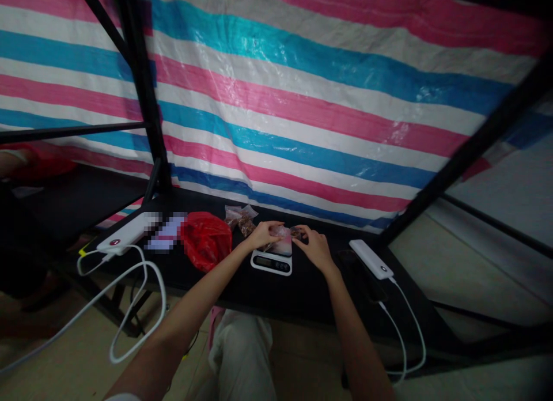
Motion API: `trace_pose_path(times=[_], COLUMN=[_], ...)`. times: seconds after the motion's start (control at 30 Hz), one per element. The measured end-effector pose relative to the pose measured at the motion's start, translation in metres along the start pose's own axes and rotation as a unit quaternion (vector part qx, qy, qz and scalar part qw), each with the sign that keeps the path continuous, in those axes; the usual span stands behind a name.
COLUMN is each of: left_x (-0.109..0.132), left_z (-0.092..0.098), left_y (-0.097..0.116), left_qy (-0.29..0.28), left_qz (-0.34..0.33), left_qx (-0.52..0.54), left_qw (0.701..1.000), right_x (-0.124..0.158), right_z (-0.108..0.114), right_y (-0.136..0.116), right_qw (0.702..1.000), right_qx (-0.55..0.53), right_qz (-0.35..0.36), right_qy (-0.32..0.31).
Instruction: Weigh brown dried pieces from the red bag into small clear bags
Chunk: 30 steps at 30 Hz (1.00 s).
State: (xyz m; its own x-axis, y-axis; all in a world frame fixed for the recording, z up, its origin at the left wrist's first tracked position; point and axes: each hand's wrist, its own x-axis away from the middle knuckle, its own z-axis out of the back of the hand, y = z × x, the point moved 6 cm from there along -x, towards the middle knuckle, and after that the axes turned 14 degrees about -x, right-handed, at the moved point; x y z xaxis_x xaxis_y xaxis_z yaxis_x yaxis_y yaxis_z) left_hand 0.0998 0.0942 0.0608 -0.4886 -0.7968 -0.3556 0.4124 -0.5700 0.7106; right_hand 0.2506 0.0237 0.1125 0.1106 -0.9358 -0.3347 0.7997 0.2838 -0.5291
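A small white digital scale (pixel 271 264) sits on the black table (pixel 302 300), its display facing me. Above its plate, my left hand (pixel 265 235) pinches a clear plastic bag (pixel 280 231) from the left. On the right side, my right hand (pixel 314 245) has its fingers closed on a small clear bag with brown contents (pixel 296 233). Behind my left hand lie clear bags of brown pieces (pixel 246 221). A crumpled red plastic bag (pixel 207 241) rests left of the scale.
A white power bank (pixel 127 233) with a looping cable and a blurred-out flat item (pixel 166 234) lie at left. Another power bank (pixel 370 258) and a dark phone (pixel 360 274) lie at right. Black frame posts and a striped sheet (pixel 276 113) bound the table.
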Motion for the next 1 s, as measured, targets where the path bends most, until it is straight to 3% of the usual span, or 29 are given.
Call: trace_pose_path(times=[0.17, 0.43, 0.83, 1.0], left_x=[0.005, 0.008, 0.008, 0.009], left_z=[0.003, 0.005, 0.015, 0.023], left_y=[0.005, 0.013, 0.012, 0.016], left_qy=[0.025, 0.039, 0.044, 0.058], left_qz=[0.017, 0.012, 0.049, 0.006], left_qx=[0.121, 0.205, 0.166, 0.117], left_qw=[0.992, 0.978, 0.984, 0.991], right_x=[-0.013, -0.021, -0.022, -0.018], right_z=[0.014, 0.025, 0.022, 0.016], right_y=[-0.029, -0.063, -0.099, -0.104], right_qw=[0.995, 0.963, 0.918, 0.911], right_qx=[0.061, 0.205, 0.312, 0.310], right_qz=[0.077, 0.173, 0.242, 0.265], right_qy=[0.000, -0.024, -0.050, -0.057])
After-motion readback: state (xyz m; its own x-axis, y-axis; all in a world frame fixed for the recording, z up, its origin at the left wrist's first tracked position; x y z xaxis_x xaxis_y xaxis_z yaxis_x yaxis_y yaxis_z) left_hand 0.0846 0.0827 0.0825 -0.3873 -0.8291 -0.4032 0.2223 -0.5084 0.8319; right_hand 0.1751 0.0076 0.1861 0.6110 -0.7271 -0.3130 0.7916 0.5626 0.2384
